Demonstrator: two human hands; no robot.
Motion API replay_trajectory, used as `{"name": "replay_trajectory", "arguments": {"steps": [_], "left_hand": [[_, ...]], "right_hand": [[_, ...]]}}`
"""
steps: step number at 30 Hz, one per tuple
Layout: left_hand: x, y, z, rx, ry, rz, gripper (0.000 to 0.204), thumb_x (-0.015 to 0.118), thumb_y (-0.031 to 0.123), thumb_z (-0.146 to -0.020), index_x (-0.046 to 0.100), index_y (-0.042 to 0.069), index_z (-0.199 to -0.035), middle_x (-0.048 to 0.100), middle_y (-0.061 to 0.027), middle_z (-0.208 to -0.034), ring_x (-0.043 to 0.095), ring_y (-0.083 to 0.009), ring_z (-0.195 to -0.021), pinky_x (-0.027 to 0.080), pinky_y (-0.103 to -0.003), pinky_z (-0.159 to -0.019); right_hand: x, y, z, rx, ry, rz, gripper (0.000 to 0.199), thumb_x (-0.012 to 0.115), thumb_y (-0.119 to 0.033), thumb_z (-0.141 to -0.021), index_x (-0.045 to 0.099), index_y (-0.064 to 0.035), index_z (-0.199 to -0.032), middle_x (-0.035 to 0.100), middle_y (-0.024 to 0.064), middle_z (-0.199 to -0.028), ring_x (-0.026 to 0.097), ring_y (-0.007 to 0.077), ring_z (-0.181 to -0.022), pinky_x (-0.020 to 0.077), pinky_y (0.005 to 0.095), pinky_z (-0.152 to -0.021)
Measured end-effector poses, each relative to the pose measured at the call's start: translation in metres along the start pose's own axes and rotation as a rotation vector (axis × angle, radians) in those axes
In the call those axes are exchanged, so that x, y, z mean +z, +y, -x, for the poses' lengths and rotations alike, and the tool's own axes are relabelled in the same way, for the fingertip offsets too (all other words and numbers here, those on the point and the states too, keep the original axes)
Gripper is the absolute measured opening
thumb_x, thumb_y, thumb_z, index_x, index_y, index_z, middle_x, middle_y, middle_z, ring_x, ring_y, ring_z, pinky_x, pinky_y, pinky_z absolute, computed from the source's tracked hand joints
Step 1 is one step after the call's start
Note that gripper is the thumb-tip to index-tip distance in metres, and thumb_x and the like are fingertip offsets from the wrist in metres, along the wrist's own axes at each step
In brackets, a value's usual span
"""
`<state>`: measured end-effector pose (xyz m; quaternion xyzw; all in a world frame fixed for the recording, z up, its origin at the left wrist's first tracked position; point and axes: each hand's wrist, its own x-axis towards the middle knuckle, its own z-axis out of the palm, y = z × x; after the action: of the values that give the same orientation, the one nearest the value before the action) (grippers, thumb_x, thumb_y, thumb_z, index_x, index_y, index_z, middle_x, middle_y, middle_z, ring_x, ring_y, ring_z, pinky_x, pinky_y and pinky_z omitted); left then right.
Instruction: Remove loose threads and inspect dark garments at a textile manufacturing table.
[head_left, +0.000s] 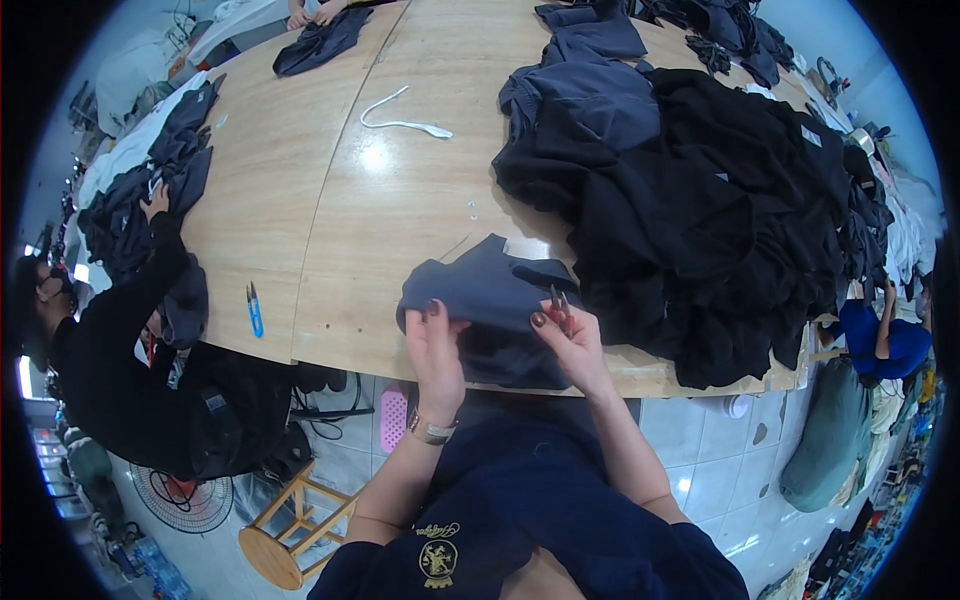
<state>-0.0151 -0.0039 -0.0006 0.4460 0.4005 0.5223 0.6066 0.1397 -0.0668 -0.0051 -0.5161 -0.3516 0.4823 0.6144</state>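
Note:
A dark blue-grey garment is held up at the table's near edge, its lower part hanging in folds. My left hand pinches its left side between thumb and fingers. My right hand grips the garment's right edge and also carries a small pair of red-handled thread snips, tips pointing away from me. Just right of that hand begins a large heap of black garments. Some of my fingers are hidden behind the cloth.
Blue thread snips and a white curved cord lie on the wooden table. Co-workers handle dark garments at the left and the far side. A wooden stool and a fan stand on the floor at lower left.

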Motion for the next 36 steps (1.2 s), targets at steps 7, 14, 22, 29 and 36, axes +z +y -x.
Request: {"name": "replay_trajectory", "arguments": {"steps": [7, 14, 22, 29, 36], "left_hand": [[-0.010, -0.013, 0.007, -0.716, 0.232, 0.807, 0.046, 0.042, 0.048, -0.093, 0.048, 0.010, -0.119, 0.050, -0.0052, -0.117, 0.047, -0.0184, -0.106, 0.040, -0.036, -0.087], [-0.010, 0.001, -0.017, -0.374, -0.214, 1.062, 0.041, 0.037, 0.036, -0.098, 0.052, 0.002, -0.115, 0.061, -0.0100, -0.108, 0.057, -0.0204, -0.094, 0.045, -0.032, -0.090], [0.020, 0.023, 0.001, -0.416, -0.194, 0.799, 0.030, 0.038, 0.022, -0.098, 0.055, -0.001, -0.109, 0.061, -0.0116, -0.111, 0.059, -0.0224, -0.102, 0.037, -0.048, -0.103], [0.019, 0.005, 0.012, -0.211, -0.214, 0.537, 0.027, 0.042, 0.013, -0.096, 0.051, -0.003, -0.116, 0.058, -0.0138, -0.115, 0.057, -0.0217, -0.106, 0.042, -0.040, -0.099], [0.014, -0.009, 0.023, 0.025, -0.136, 0.096, 0.025, 0.042, 0.011, -0.096, 0.053, -0.002, -0.114, 0.057, -0.0124, -0.115, 0.055, -0.0186, -0.107, 0.044, -0.032, -0.094]], "right_hand": [[-0.018, 0.005, -0.003, -0.073, 0.363, -0.212, 0.012, 0.060, -0.012, -0.089, 0.060, -0.0014, -0.095, 0.050, -0.0083, -0.070, 0.037, -0.0008, -0.058, 0.0272, 0.0159, -0.051], [-0.027, 0.020, 0.019, 0.076, 0.386, -0.114, 0.015, 0.059, -0.017, -0.090, 0.058, -0.0042, -0.099, 0.055, -0.0050, -0.075, 0.050, 0.0007, -0.062, 0.0402, 0.0172, -0.046], [-0.014, 0.011, 0.020, -0.058, 0.407, 0.299, 0.009, 0.057, -0.011, -0.089, 0.056, -0.0021, -0.092, 0.045, -0.0059, -0.062, 0.038, 0.0000, -0.057, 0.0284, 0.0153, -0.051], [0.024, -0.023, 0.008, -0.195, 0.176, 0.406, 0.015, 0.067, -0.007, -0.080, 0.054, -0.0014, -0.086, 0.046, -0.0035, -0.058, 0.036, 0.0012, -0.048, 0.0284, 0.0178, -0.043], [0.033, -0.028, -0.001, -0.156, 0.008, 0.414, 0.007, 0.058, -0.007, -0.086, 0.053, -0.0016, -0.087, 0.048, -0.0014, -0.059, 0.044, 0.0039, -0.050, 0.0370, 0.0229, -0.046]]}}
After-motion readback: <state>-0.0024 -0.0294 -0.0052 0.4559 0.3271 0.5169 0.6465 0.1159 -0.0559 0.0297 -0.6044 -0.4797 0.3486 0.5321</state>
